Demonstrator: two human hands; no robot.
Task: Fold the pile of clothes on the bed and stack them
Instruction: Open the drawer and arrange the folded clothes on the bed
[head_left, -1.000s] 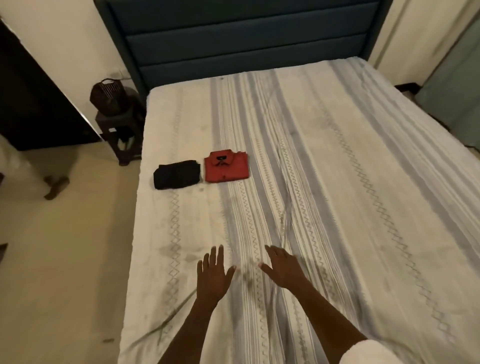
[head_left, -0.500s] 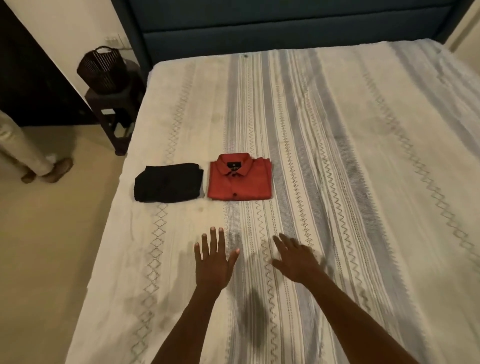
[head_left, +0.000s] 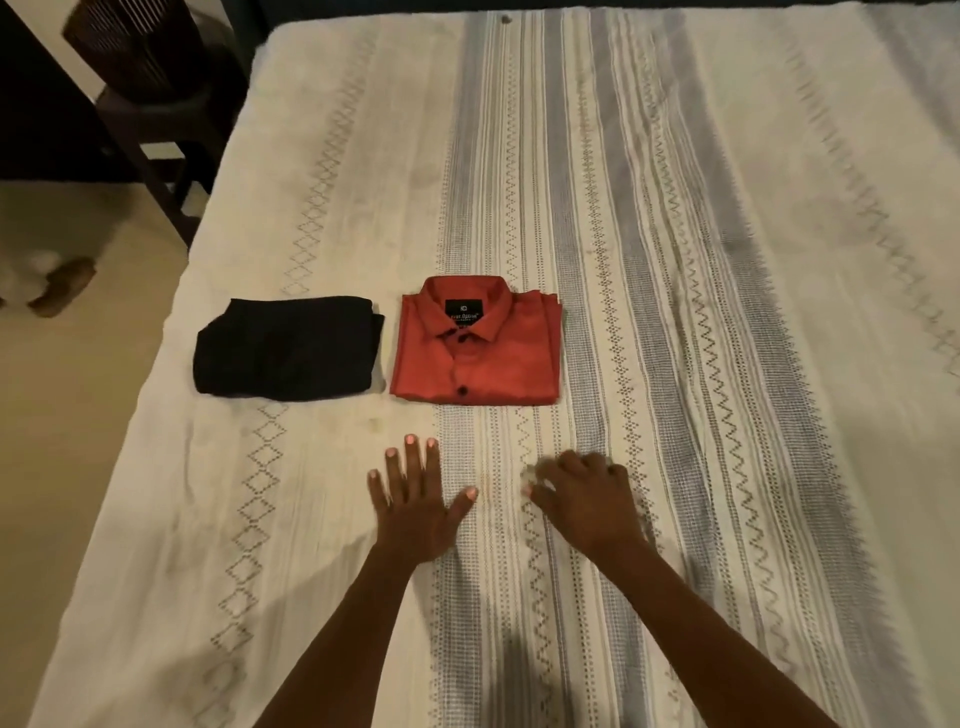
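Neither grip has hold of anything: the left hand lies flat with fingers spread straight over the bed, and the right hand beside it has its fingers curled under, blurred, with nothing between them that I can make out. Both sit just short of the folded clothes. A red shirt lies folded, collar up and buttoned, and a black garment lies folded just to its left — near each other but side by side, not stacked. No loose pile shows on the cover. By my reckoning the folding is done and stacking is what's left — the hands would need to reach forward, slide under one bundle and set it squarely on the other without letting the folds slip.
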